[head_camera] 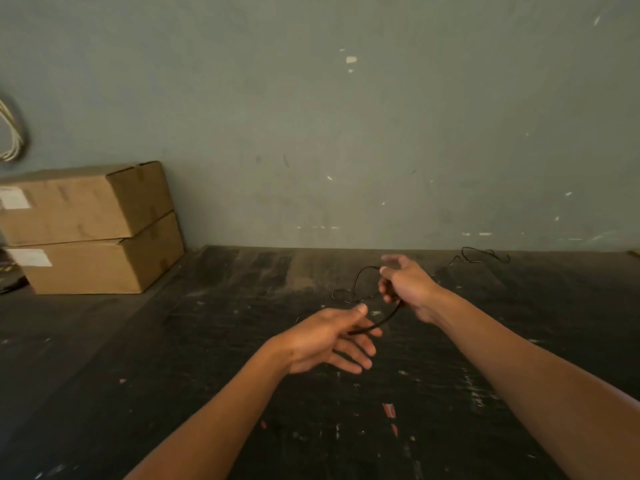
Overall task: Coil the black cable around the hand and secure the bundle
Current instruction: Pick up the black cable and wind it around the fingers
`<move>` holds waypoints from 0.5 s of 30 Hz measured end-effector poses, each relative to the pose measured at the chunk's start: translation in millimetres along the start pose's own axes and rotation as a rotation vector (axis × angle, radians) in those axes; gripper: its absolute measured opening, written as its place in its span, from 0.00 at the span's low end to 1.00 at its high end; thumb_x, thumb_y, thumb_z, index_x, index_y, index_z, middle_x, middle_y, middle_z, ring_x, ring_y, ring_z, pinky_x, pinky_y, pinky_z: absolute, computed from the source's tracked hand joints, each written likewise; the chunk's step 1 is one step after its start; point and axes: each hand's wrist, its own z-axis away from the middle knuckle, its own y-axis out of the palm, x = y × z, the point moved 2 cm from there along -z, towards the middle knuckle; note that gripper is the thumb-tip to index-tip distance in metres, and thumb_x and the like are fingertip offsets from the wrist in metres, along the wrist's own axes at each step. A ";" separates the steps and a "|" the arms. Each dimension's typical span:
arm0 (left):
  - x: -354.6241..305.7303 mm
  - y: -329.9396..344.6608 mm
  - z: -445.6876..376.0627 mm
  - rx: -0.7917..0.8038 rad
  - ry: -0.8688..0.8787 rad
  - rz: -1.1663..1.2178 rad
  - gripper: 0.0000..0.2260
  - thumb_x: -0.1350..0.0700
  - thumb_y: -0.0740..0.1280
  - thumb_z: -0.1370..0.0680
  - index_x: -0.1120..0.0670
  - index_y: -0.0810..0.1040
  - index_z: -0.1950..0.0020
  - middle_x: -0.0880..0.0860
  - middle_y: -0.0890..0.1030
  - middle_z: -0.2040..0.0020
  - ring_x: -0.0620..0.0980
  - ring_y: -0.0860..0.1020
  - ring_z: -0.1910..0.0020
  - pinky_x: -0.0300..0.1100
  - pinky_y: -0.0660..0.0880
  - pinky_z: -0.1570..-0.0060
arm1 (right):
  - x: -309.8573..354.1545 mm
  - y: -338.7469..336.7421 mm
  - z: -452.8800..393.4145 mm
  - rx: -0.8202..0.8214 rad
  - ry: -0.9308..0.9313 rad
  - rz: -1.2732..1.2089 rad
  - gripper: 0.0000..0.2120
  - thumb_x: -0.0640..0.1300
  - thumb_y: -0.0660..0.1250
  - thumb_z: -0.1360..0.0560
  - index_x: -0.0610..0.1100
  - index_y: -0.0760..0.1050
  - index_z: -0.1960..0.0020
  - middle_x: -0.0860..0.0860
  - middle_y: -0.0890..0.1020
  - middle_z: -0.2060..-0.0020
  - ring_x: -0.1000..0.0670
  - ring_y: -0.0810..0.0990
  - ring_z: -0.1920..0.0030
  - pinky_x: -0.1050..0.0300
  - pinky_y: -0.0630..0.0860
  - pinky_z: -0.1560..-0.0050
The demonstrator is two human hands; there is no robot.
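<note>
A thin black cable [381, 322] spans the two hands above a dark scuffed table [207, 341], its slack trailing in loose loops along the table toward the wall. The left hand [329, 337] pinches one stretch between thumb and spread fingers; the right hand [405, 285] curls loosely around another. Light, limp and springy, it likely handles best pinched near the coil and fed under slight tension.

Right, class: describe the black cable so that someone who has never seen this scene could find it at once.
Start at the dark, scuffed table under the grey-green wall. Above its middle, the left hand and right hand hold the black cable between them. It is the only thin dark strand there, trailing off toward the wall on the right.
</note>
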 end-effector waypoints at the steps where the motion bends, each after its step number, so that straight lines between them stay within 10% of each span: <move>1: -2.6 1.9 1.4 0.003 0.016 -0.041 0.17 0.44 0.61 0.19 0.56 0.80 0.43 0.53 0.82 0.59 0.52 0.83 0.57 0.55 0.79 0.44 | 1.8 -0.3 1.1 -0.004 -0.004 -0.004 0.13 0.38 0.57 0.18 0.50 0.68 0.37 0.47 0.77 0.68 0.51 0.73 0.72 0.61 0.69 0.74; 5: -12.2 13.5 6.0 0.039 0.075 -0.010 0.10 0.54 0.61 0.17 0.55 0.79 0.54 0.49 0.73 0.70 0.46 0.76 0.69 0.59 0.76 0.39 | 8.7 2.5 3.2 0.069 0.013 -0.079 0.12 0.39 0.55 0.18 0.42 0.74 0.39 0.47 0.82 0.67 0.50 0.79 0.70 0.58 0.68 0.71; 10: -23.0 14.8 13.8 0.017 0.235 0.231 0.14 0.49 0.63 0.20 0.54 0.79 0.61 0.48 0.70 0.76 0.45 0.73 0.75 0.51 0.80 0.48 | 1.2 0.5 4.4 0.294 0.034 -0.533 0.19 0.48 0.50 0.18 0.42 0.74 0.37 0.44 0.84 0.43 0.43 0.81 0.42 0.49 0.73 0.53; 15: -49.2 4.9 23.3 0.146 0.435 0.504 0.11 0.57 0.63 0.21 0.59 0.81 0.44 0.53 0.82 0.65 0.50 0.84 0.62 0.56 0.80 0.48 | -22.4 11.5 3.9 0.345 -0.043 -0.322 0.17 0.40 0.59 0.22 0.46 0.74 0.34 0.48 0.83 0.41 0.44 0.80 0.40 0.43 0.73 0.44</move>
